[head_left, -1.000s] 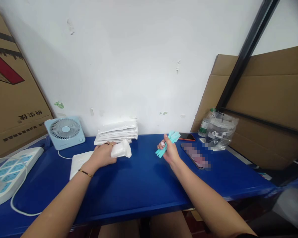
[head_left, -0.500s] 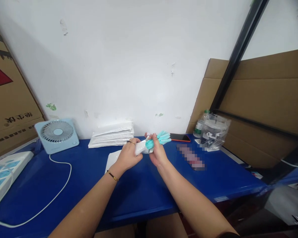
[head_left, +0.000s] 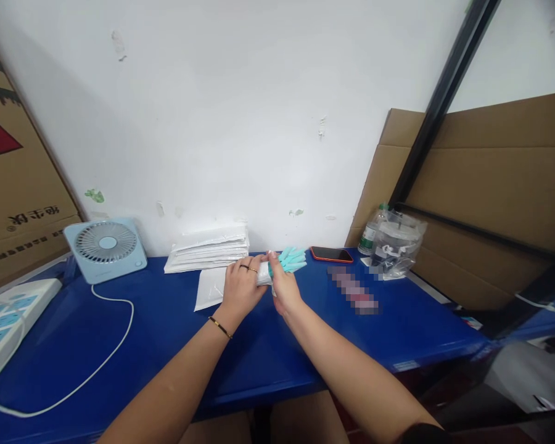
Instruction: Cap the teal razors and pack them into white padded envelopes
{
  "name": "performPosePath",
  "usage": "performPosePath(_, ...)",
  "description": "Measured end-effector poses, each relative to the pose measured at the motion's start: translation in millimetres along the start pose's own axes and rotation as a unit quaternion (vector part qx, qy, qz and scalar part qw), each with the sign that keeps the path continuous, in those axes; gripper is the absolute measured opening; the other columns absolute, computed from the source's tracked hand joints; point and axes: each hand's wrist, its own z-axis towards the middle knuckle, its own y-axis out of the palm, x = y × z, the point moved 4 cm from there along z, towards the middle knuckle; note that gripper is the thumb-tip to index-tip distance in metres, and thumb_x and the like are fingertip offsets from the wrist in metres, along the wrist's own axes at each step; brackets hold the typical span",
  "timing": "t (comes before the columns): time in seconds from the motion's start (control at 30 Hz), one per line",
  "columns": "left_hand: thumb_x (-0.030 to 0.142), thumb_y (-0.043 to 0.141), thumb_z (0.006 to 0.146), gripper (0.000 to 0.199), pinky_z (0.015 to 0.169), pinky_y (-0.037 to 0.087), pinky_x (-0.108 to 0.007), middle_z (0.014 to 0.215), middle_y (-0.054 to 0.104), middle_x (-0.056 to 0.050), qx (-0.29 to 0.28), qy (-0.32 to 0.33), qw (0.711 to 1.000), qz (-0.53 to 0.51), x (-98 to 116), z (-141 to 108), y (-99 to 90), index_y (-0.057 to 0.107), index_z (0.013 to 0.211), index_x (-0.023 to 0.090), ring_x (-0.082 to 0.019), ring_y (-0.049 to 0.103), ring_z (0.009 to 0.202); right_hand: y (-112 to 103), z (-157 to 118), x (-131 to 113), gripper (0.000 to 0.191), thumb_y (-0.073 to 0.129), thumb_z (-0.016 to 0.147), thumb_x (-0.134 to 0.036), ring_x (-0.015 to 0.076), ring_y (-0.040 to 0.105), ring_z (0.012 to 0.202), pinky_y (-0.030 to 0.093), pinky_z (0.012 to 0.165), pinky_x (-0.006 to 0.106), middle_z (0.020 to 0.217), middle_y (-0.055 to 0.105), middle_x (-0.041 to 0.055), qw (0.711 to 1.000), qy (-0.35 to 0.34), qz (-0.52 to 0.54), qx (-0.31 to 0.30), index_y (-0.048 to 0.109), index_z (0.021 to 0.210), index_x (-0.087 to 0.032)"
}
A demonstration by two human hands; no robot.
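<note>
Above the blue table (head_left: 254,364), both of my hands grip one bundle of thin turquoise sticks (head_left: 293,260), partly covered by a white wrapper (head_left: 263,275). My left hand (head_left: 243,285) is closed around the wrapped end. My right hand (head_left: 285,287) is closed around the middle, its thumb pressed on top, and the turquoise ends fan out beyond it to the right. What the sticks are I cannot make out; fingers hide much of the bundle. Beside my left hand a flat white envelope (head_left: 209,290) lies on the table.
A stack of white padded envelopes (head_left: 208,250) lies against the wall. To the left are a light blue fan (head_left: 106,246) with its cable and a white power strip (head_left: 21,314). Rightward lie a phone (head_left: 332,254), a blurred-out object (head_left: 354,293), a bottle (head_left: 367,237) and a plastic bag (head_left: 398,246).
The bundle and my right hand have shifted a little left. My left hand has come closer to the right one and wraps further over the white wrapper. The flat envelope is more visible.
</note>
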Motion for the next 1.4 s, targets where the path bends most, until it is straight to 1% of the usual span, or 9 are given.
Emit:
performPosePath(0.2, 0.022, 0.051, 0.081, 0.045, 0.088, 0.039, -0.039, 0.109, 0.061, -0.014, -0.020, 0.016, 0.999, -0.030, 6, 9, 13.8, 0.047, 0.125, 0.013, -0.028, 0.054, 0.102, 2, 2, -13, 0.029, 0.065, 0.074, -0.045, 0.0226, 0.059, 0.099, 0.046, 0.089, 0.036, 0.100, 0.065, 0.0074, 0.997, -0.047, -0.062, 0.024, 0.059, 0.091, -0.022)
performPosePath(0.43, 0.020, 0.045, 0.083, 0.026, 0.077, 0.045, -0.031, 0.095, 0.065, -0.009, -0.049, 0.043, 0.976, -0.207, 9, 35, 1.4, 0.057, 0.106, 0.015, -0.022, 0.060, 0.088, 0, 16, -75, 0.062, 0.074, 0.063, -0.042, 0.0208, 0.058, 0.094, 0.046, 0.086, 0.037, 0.107, 0.059, 0.0075, 0.965, -0.142, -0.200, -0.088, 0.049, 0.114, -0.019)
performPosePath(0.57, 0.033, 0.045, 0.087, 0.024, 0.072, 0.045, -0.028, 0.088, 0.065, -0.004, -0.099, 0.077, 0.925, -0.360, 19, 45, -12.2, 0.059, 0.095, 0.016, -0.018, 0.059, 0.079, 13, 13, -148, 0.078, 0.074, 0.065, -0.043, 0.0222, 0.049, 0.114, 0.043, 0.090, 0.037, 0.132, 0.041, 0.0085, 0.878, -0.359, -0.299, -0.103, 0.034, 0.132, -0.030)
performPosePath(0.67, 0.033, 0.050, 0.084, 0.025, 0.077, 0.046, -0.029, 0.093, 0.065, -0.004, -0.152, 0.080, 0.886, -0.431, 25, 47, -11.0, 0.059, 0.099, 0.015, -0.019, 0.059, 0.084, 31, 7, -171, 0.033, 0.062, 0.079, -0.042, 0.0212, 0.053, 0.107, 0.043, 0.086, 0.034, 0.114, 0.056, 0.0070, 0.793, -0.395, -0.422, -0.193, 0.059, 0.107, -0.025)
performPosePath(0.83, 0.035, 0.067, 0.068, 0.042, 0.077, 0.048, -0.032, 0.094, 0.065, -0.005, -0.174, 0.062, 0.863, -0.471, 26, 49, -5.8, 0.056, 0.103, 0.014, -0.020, 0.059, 0.086, 39, 5, -144, 0.032, 0.043, 0.092, -0.035, 0.0145, 0.058, 0.075, 0.043, 0.071, 0.027, 0.078, 0.064, 0.0040, 0.718, -0.308, -0.539, -0.314, 0.065, 0.080, -0.016)
performPosePath(1.0, 0.030, 0.069, 0.065, 0.049, 0.084, 0.046, -0.033, 0.105, 0.063, -0.006, -0.182, 0.106, 0.857, -0.471, 23, 48, -17.6, 0.055, 0.109, 0.014, -0.022, 0.058, 0.095, 21, -10, -148, 0.032, 0.042, 0.092, -0.040, 0.0167, 0.057, 0.098, 0.044, 0.086, 0.031, 0.105, 0.063, 0.0067, 0.722, -0.269, -0.482, -0.418, 0.062, 0.108, -0.020)
performPosePath(1.1, 0.027, 0.069, 0.066, 0.049, 0.079, 0.047, -0.029, 0.104, 0.064, -0.006, -0.248, 0.148, 0.830, -0.477, 26, 36, -25.4, 0.055, 0.111, 0.013, -0.020, 0.060, 0.090, 3, -36, -157, 0.040, 0.069, 0.074, -0.041, 0.0217, 0.050, 0.114, 0.042, 0.094, 0.034, 0.123, 0.053, 0.0080, 0.674, -0.265, -0.494, -0.481, 0.064, 0.109, -0.023)
performPosePath(1.2, 0.028, 0.070, 0.066, 0.048, 0.078, 0.048, -0.028, 0.104, 0.064, -0.006, -0.318, 0.196, 0.817, -0.439, 30, 10, -29.4, 0.057, 0.111, 0.014, -0.019, 0.061, 0.088, -13, -70, -144, 0.025, 0.059, 0.084, -0.027, 0.0207, 0.046, 0.120, 0.040, 0.097, 0.035, 0.127, 0.052, 0.0075, 0.615, -0.273, -0.551, -0.494, 0.064, 0.109, -0.025)
performPosePath(1.4, 0.019, 0.062, 0.074, 0.056, 0.109, 0.026, -0.045, 0.133, 0.050, -0.007, -0.233, 0.153, 0.928, -0.249, -2, -59, -19.2, 0.047, 0.128, 0.026, -0.025, 0.038, 0.129, -36, -126, -72, 0.045, 0.046, 0.090, -0.017, 0.0234, 0.029, 0.133, 0.025, 0.108, 0.046, 0.138, 0.045, 0.0032, 0.522, -0.262, -0.636, -0.505, 0.045, 0.132, -0.035)
